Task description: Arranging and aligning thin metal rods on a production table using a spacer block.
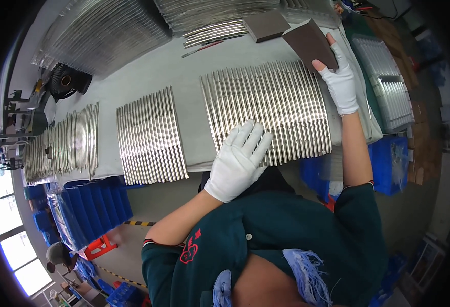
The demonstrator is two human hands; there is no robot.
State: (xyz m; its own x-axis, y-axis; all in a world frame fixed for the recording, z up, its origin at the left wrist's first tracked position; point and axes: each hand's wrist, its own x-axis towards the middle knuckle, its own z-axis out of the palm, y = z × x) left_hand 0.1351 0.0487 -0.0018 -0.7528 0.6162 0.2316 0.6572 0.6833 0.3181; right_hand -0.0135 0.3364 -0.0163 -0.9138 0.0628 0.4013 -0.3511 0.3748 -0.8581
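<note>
My left hand (239,162), in a white glove, lies with fingers stretched out over the near ends of a wide row of shiny metal rods (266,97). In my right hand (341,82) is a dark brown sanding block (311,43), gripped by its right edge above the row's far right corner. This glove leaves the thumb and index fingertips bare. A second brown block (266,25) rests on the table behind the rods, just left of the held one. Left of the wide row lies a narrower row of similar rods (150,135).
More rods (63,143) lie at the table's left end, near a black fan (67,81). Stacked clear plastic trays (107,38) line the back. A thin red-and-dark tool (202,48) lies before them. Blue bins (89,210) stand below the table, and another person (60,256) is at lower left.
</note>
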